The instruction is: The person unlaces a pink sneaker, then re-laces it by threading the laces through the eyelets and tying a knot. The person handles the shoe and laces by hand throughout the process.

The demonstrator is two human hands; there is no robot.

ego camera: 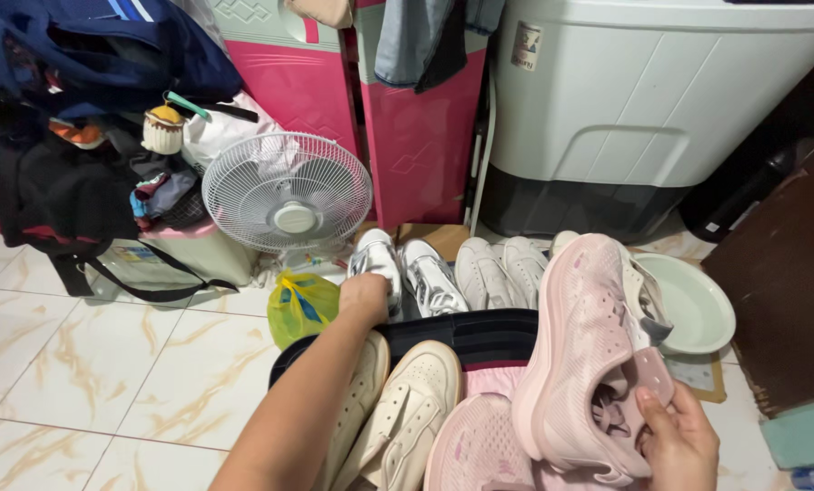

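My right hand (681,445) grips a pink sneaker (581,345) by its heel and tongue, holding it up with the toe pointing away. A second pink sneaker (475,445) lies below it. My left hand (363,298) reaches forward and closes on the heel of a silver-white sneaker (375,257); its mate (431,277) lies right beside it. A cream pair (398,414) sits under my left forearm on a dark rack (489,332). Two white sneakers (500,268) rest further back.
A white table fan (287,193) stands on the floor at left, with a yellow-green plastic bag (299,307) in front. Bags and clothes (70,136) pile up far left. A pink cabinet (416,127), a white washing machine (643,100) and a pale green basin (698,305) stand behind and right.
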